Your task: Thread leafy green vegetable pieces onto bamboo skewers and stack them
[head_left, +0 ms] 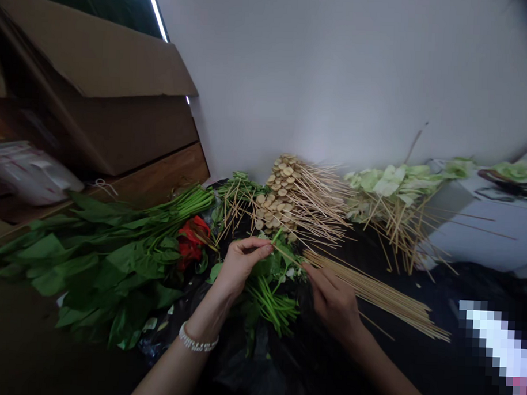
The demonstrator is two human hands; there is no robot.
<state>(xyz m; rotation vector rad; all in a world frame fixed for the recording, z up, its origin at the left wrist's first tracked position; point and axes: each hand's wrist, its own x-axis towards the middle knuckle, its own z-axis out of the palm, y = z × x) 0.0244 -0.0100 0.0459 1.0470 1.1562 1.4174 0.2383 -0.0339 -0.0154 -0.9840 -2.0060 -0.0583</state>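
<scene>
Green stem [277, 235], short and slender, just nearer the wearer than the landmark, the heap of skewered round slices [280, 207]. Looks light and crisp: some bend in it, probably apt to split or bruise if squeezed hard, perhaps a bit slick if damp. Best hold, judging by its thinness: a light thumb-and-finger pinch close to the skewered part, pressure kept low. Stem lies at the fingertips of the left hand [239, 266], poking up past them, away from the palm; that hand closed in a pinch on it. Right hand [335, 304] closed round a thin bamboo skewer [290, 255], which slants across to the stem; whether its tip has gone through, cannot tell. Both hands on the near side of the slice heap. Bunch of cut greens [277, 307] also on its near side, below the hands. Left of the heap, broad-leaved greens [92, 266]; right and nearer, loose bamboo sticks [385, 294]; farther right, skewered pale leaves [393, 182].
</scene>
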